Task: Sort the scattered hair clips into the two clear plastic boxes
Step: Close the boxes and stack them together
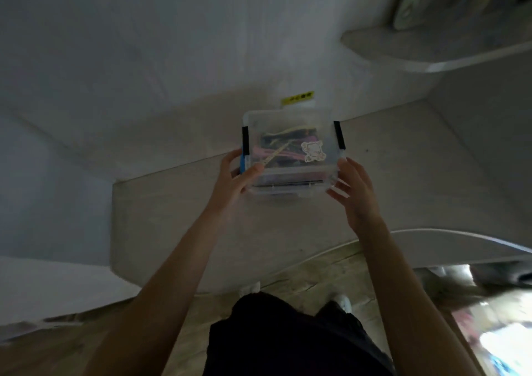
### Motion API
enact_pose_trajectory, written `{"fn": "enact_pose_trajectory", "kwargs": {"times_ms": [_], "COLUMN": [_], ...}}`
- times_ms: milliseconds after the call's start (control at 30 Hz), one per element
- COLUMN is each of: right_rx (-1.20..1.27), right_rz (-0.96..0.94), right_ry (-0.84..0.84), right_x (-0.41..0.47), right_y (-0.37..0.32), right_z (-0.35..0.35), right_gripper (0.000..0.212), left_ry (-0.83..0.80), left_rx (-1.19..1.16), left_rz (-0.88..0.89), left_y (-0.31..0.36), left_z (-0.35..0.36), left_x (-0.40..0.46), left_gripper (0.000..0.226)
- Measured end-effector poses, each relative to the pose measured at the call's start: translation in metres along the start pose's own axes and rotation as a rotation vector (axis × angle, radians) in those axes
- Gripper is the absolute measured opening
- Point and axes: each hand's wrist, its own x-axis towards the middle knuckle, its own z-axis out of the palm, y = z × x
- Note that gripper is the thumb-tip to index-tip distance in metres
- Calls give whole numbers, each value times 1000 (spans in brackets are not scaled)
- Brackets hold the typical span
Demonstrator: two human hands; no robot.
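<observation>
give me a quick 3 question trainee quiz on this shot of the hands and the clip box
1. True or false: the clear plastic box has its lid off.
2. Multiple choice: what holds the box?
A. the left hand alone
B. both the left hand and the right hand, one at each side
C. neither hand
3. Fill in: the latches on the box's two sides are ____ in colour.

Key:
1. False. The lid is on, with a pale sticker on top and coloured hair clips showing through.
2. B
3. black
</observation>
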Motion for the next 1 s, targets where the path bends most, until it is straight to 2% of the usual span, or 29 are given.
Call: {"fn": "enact_pose_trajectory", "kwargs": {"times_ms": [67, 300, 500, 567, 633, 700, 767, 833, 933, 1000], "right_rx": [-1, 49, 85, 89, 94, 88, -64, -414, -908, -1138], "right_rz": [-15, -69, -116, -180, -235, -207, -255, -386, -552, -553], "right_ry": [34, 106, 167, 186, 191, 220, 299, 316, 246, 205], "right_x": [11, 65, 126, 145, 164, 171, 170, 164, 170, 177], "right_y": [-13, -58, -82, -89, -94, -95, -89, -75, -58, -53], "right_z": [-42, -164, -228, -241, -252, -253, -252, -248, -247, -249], "right_gripper": [54, 38, 18, 23, 43, 65, 64, 60, 66, 74], "left_ry": [-27, -39, -7, -15, -2, 24, 51, 87, 17, -40], "left_rx": [5, -56, -107, -143, -192, -240, -270, -186, 80, 255], "left_rz": [-2, -14, -51, -72, -87, -83, -77, -21, 158, 270], "left_y": [-2, -10, -14, -17, -13, -11, -9, -9, -14, -21], "left_z": [46, 195, 291, 313, 336, 353, 369, 381, 394, 389], "left_x": [3, 19, 50, 61, 68, 76, 86, 94, 97, 98], "left_gripper": [40, 53, 59, 62, 66, 70, 72, 74, 65, 76]}}
